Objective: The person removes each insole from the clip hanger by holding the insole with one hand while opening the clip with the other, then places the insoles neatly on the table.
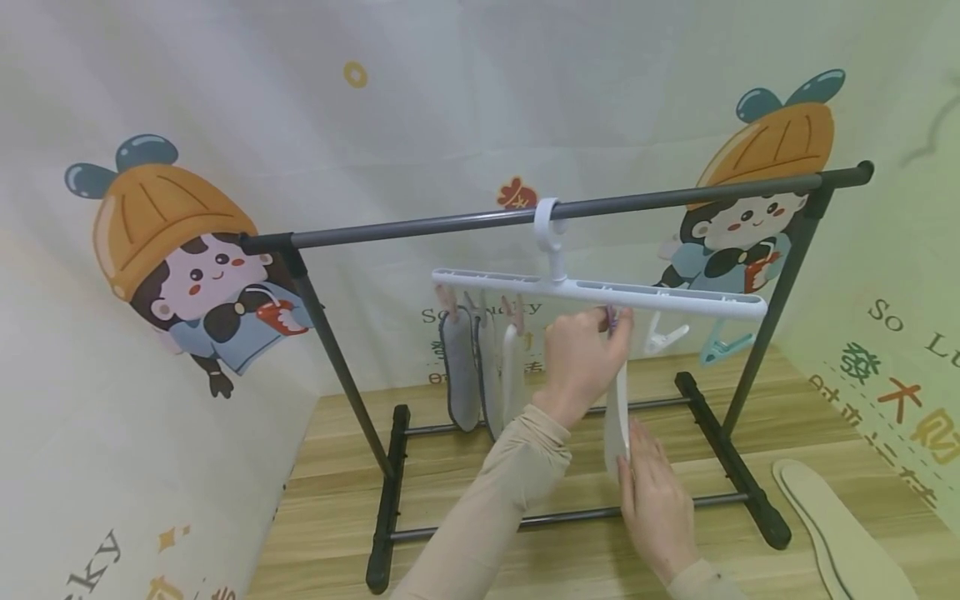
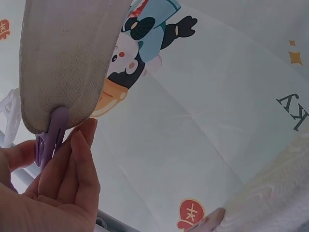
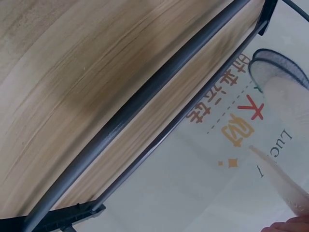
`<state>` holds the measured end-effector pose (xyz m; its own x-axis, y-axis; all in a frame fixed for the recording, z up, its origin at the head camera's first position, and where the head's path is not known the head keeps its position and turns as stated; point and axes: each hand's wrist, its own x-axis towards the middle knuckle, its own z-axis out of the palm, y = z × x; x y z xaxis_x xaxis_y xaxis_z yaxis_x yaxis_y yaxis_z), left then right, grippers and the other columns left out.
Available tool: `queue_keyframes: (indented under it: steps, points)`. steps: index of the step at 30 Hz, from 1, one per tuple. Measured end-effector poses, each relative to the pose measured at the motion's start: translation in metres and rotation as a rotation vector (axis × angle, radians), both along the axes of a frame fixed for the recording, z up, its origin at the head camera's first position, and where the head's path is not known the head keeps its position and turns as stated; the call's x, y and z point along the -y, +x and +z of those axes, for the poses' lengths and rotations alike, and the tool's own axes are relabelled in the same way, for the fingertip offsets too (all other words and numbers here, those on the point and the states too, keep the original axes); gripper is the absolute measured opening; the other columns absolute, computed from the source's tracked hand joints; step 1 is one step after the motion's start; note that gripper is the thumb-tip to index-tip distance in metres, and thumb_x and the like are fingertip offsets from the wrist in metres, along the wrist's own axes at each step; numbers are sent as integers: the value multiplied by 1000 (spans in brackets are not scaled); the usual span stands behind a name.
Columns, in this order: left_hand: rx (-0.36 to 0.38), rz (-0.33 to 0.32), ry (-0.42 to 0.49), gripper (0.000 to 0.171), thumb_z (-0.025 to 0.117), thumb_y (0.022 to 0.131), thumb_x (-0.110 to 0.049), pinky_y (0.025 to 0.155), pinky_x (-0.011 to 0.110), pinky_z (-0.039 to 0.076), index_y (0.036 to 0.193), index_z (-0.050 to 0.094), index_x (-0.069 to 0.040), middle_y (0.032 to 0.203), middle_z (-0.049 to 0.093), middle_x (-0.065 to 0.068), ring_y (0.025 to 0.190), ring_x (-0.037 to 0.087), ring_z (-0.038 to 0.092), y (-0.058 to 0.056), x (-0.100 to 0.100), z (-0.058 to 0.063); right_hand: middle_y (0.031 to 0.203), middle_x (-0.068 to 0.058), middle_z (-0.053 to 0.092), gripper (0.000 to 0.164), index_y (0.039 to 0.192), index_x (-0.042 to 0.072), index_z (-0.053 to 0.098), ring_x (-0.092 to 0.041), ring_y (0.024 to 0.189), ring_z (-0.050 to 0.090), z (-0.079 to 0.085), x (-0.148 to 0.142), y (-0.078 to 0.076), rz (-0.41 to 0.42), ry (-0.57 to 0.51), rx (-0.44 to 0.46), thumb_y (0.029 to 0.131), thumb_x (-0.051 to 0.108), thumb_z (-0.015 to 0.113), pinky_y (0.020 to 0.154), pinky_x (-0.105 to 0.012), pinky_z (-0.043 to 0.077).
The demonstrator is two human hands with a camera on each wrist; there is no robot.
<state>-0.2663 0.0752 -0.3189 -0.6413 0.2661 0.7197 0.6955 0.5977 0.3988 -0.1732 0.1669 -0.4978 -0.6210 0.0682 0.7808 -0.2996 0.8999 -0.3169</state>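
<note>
My left hand [image 1: 581, 358] is raised under the white clip hanger [image 1: 660, 296], its thumb and fingers pinching a purple clip [image 2: 50, 135]. That clip bites the end of a pale insole [image 2: 70, 58], which hangs down edge-on in the head view. Lower down, my right hand [image 1: 656, 500] lies along the insole's lower part with fingers and thumb extended. To the left, grey-and-white insoles [image 1: 460, 371] hang from pinkish clips [image 1: 446, 300]. A white clip [image 1: 665, 333] and a teal clip [image 1: 725, 343] dangle at the hanger's right end.
A dark metal rack [image 1: 420, 227] carries the hanger by its hook and stands on a wood-grain surface [image 1: 330, 500]. More pale insoles [image 1: 840, 533] lie at the right, outside the rack's foot. Behind is a printed cartoon backdrop [image 1: 420, 125]; the rack's lower bars [image 3: 140, 101] cross beneath my hands.
</note>
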Motion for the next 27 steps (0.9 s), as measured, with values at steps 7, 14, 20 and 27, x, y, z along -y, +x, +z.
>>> queue_keyframes:
  steps: [7, 14, 20, 27]
  points:
    - [-17, 8, 1, 39, 53, 96, -23, 44, 14, 35, 63, 68, -12, 71, 76, 0, 48, 10, 60, -2, 1, -1, 127, -30, 61, 41, 132, -11, 54, -48, 108, 64, -7, -6, 6, -37, -12, 20, 95, 5, 58, 88, -57, 52]
    - [28, -43, 19, 36, 52, 98, -23, 39, 11, 24, 71, 73, -10, 74, 76, 0, 37, 0, 39, -2, 3, -2, 128, -33, 59, 43, 130, -15, 53, -50, 110, 62, -17, -16, 20, -31, -27, 40, 88, -6, 61, 88, -59, 51]
    - [47, -66, 31, 37, 60, 96, -28, 38, 12, 17, 63, 66, -11, 70, 75, 2, 40, -1, 25, -3, 4, -2, 127, -36, 57, 40, 131, -15, 51, -53, 112, 58, -26, -37, 37, -89, -68, 107, 94, -4, 57, 89, -65, 47]
    - [113, -75, 7, 34, 66, 94, -35, 38, 12, 19, 68, 64, -14, 71, 74, -1, 41, -3, 26, -2, 5, -2, 125, -34, 60, 36, 130, -13, 54, -52, 108, 61, -30, -64, 47, -173, -88, 77, 97, 1, 56, 111, -37, 34]
